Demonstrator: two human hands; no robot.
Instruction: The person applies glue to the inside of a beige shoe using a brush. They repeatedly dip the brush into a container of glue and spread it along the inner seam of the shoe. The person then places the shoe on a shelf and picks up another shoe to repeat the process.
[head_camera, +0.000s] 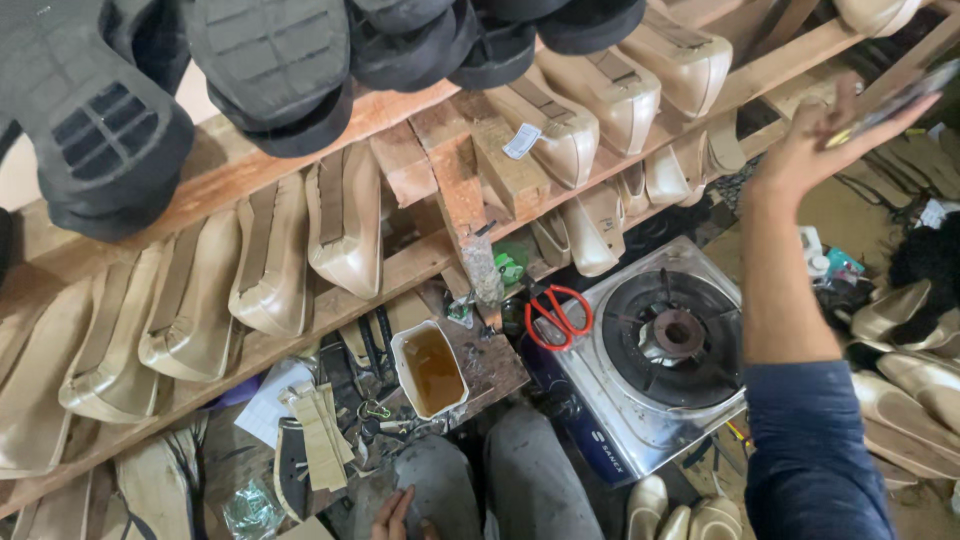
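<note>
My right hand (815, 145) is raised at the upper right, on a forearm coming out of a blue sleeve (810, 450). Its fingers pinch a thin flat dark piece (900, 95) that points towards the right end of the wooden rack (450, 180). Only the fingertips of my left hand (395, 515) show at the bottom edge. They lie against my grey trouser knee (440, 480), and nothing is visible in them. The rest of that hand is cut off.
The slanted rack holds rows of beige shoe soles (270, 250) with black soles (270, 60) above. Below it are a single-burner gas stove (670, 340), red-handled scissors (558, 312), a white tub of brown liquid (430, 368), a stack of beige strips (320, 435) and loose beige shoes (915, 370).
</note>
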